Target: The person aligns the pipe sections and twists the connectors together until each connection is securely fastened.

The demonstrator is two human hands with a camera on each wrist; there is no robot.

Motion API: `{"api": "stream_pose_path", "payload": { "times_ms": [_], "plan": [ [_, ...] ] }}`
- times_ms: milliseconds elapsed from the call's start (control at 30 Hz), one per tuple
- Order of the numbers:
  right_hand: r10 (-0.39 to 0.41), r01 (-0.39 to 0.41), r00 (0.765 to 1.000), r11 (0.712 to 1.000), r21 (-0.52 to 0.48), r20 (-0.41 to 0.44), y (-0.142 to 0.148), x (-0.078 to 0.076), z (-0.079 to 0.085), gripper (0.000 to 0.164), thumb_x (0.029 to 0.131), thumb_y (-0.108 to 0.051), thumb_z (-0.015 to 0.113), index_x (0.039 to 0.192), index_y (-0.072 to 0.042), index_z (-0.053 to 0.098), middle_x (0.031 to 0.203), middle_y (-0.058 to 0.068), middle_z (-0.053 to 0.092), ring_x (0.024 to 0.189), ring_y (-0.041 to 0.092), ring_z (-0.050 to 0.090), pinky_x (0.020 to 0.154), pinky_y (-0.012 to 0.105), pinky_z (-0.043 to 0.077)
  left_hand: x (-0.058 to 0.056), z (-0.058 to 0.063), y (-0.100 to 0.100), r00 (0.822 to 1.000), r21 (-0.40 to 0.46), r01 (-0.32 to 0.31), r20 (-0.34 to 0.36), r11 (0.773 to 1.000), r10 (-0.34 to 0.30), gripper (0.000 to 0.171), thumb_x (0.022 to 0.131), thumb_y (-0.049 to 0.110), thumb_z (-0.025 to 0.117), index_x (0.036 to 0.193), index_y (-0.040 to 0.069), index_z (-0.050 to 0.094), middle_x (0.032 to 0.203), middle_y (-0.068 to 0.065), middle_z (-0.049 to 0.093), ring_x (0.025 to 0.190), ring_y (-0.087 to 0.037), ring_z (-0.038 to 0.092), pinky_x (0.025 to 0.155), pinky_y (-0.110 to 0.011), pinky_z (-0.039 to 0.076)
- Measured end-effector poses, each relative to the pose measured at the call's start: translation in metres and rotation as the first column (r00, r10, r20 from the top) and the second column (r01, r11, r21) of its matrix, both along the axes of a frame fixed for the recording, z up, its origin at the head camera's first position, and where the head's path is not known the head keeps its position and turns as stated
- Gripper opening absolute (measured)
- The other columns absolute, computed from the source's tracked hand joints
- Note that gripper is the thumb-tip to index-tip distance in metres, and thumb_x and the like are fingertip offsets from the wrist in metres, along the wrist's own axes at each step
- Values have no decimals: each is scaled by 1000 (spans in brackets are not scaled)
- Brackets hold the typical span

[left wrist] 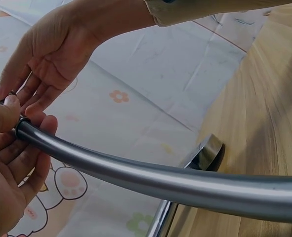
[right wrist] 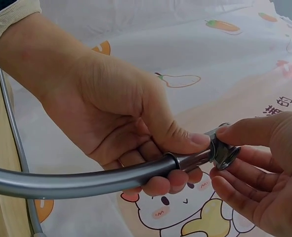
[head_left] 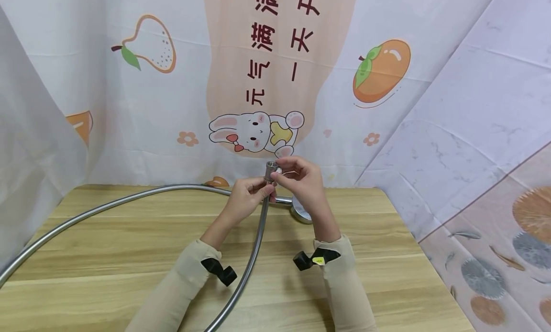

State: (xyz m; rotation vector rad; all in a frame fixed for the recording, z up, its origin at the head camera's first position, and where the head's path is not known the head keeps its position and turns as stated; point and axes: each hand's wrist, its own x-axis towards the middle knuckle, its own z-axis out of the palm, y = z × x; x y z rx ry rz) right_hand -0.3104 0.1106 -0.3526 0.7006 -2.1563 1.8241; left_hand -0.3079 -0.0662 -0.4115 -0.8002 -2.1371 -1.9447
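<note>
In the head view, my left hand grips a grey metal shower hose just below its end, holding that end upright over the back of the table. The thumb lies along the end sleeve, and the fingers curl beneath it in the right wrist view. My right hand pinches the silver connector nut at the tip between thumb and fingers. The nut's open mouth faces up in the head view. Behind the hands, a chrome shower head lies on the table, partly hidden by the right wrist.
A second stretch of hose curves across the table's left side toward the shower head's handle. Both stretches run out of the head view. A printed curtain hangs right behind the wooden table. Black wrist mounts sit on both sleeves.
</note>
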Motion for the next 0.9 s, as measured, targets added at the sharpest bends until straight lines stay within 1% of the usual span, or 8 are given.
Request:
{"api": "stream_pose_path", "payload": {
  "times_ms": [200,367,533,600,733,900],
  "plan": [
    [-24,24,999,1000,10,-42,-2,2,1,28,83,4,80,109,7,71,98,22,72,84,9,68,79,23,58,0,0,1,999,-21,-38,-37,999,37,21,101,16,63,95,0,75,80,-14,73,76,-19,72,72,-23,57],
    [-68,70,994,997,18,-85,-6,4,1,28,81,4,82,106,6,71,95,24,72,80,8,68,77,22,58,-1,-2,0,999,-11,-37,-32,999,36,21,102,15,63,98,-1,75,81,-15,73,76,-16,72,75,-24,58],
    [-107,111,987,993,28,-116,-10,6,0,26,81,4,82,105,6,72,92,23,72,79,11,67,75,22,58,-1,-2,0,999,1,-34,-30,999,34,20,102,14,63,97,-1,75,80,-15,73,76,-14,71,76,-25,59],
    [-122,127,984,991,39,-127,-11,7,0,25,82,3,82,105,6,72,92,23,72,78,13,67,75,23,59,-1,-3,0,999,6,-32,-30,999,32,21,102,14,63,97,-4,74,80,-16,72,76,-15,71,76,-25,59],
    [-145,153,980,987,53,-133,-12,9,0,24,82,1,82,104,5,72,91,22,72,78,16,67,74,24,59,-2,-5,1,998,-4,-48,-32,999,47,22,101,13,63,97,-6,74,80,-16,73,76,-16,71,77,-24,58],
    [-175,183,978,981,63,-116,-12,9,-1,25,81,1,83,103,4,72,90,20,72,77,15,66,72,21,58,-3,-6,2,996,-23,-77,-42,997,76,20,101,15,64,98,-1,76,79,-14,73,77,-18,71,78,-23,57]
  ]
}}
